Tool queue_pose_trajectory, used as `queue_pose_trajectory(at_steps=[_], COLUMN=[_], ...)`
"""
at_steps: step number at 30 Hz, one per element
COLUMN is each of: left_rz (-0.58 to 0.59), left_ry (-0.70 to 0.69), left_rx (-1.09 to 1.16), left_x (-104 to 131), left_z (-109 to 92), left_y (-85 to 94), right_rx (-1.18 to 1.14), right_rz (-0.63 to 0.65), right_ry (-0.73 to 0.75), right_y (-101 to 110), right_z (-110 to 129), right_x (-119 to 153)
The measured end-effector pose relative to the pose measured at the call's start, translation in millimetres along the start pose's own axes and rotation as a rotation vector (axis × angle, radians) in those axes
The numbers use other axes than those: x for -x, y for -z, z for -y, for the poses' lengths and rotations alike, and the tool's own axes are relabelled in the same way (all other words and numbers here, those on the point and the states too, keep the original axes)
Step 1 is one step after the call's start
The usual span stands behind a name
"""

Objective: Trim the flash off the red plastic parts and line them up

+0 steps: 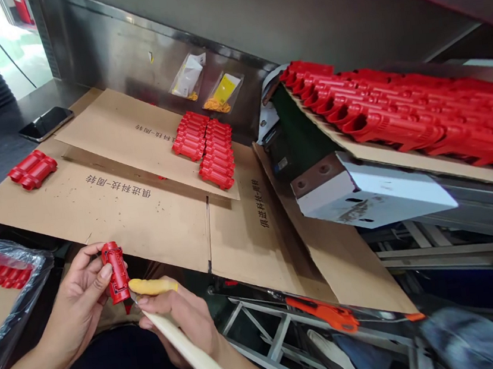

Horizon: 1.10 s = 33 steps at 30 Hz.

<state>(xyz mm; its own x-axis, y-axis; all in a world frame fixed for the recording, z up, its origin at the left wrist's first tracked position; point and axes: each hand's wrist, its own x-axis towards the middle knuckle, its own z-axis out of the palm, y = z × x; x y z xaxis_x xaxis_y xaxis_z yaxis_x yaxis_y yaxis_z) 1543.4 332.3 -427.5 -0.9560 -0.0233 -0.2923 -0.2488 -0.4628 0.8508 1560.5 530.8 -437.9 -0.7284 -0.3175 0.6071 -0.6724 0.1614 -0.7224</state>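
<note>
My left hand point(82, 291) grips a red plastic part point(116, 272) upright, with the thumb across its front. My right hand point(184, 315) is closed around a pale-handled tool point(185, 347); a yellow cover sits on one of its fingers. The tool's tip meets the lower end of the red part, where a small pointed red piece hangs down. Both hands are in front of the near edge of the cardboard point(143, 221). Two red parts point(32, 169) lie together at the cardboard's left, and two rows of red parts point(208, 147) lie on the upper sheet.
A phone point(46, 123) lies at the back left. Two small bags point(224, 91) are against the metal wall. Many red parts point(381, 111) fill a raised shelf at right. A plastic-lined box point(13, 297) stands at lower left. An orange tool point(325, 312) is by the front edge.
</note>
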Motion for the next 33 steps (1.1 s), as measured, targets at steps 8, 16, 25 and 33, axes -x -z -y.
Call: queue_pose_trajectory(at_steps=[8, 16, 25, 33], left_rz=[-0.029, 0.026, 0.009, 0.04], left_ry=[-0.08, -0.162, -0.242, -0.215], left_rx=[-0.014, -0.052, -0.214, -0.2], left_x=[2, 5, 7, 6], left_z=[-4, 1, 1, -1], left_y=[-4.0, 2.6, 10.8, 5.5], right_rx=[0.069, 0.026, 0.015, 0.037], right_rz=[-0.355, -0.249, -0.254, -0.252], right_ry=[-0.124, -0.05, 0.01, 0.006], right_y=[-2, -7, -10, -8], right_z=[-8, -3, -8, -7], right_x=[4, -1, -3, 0])
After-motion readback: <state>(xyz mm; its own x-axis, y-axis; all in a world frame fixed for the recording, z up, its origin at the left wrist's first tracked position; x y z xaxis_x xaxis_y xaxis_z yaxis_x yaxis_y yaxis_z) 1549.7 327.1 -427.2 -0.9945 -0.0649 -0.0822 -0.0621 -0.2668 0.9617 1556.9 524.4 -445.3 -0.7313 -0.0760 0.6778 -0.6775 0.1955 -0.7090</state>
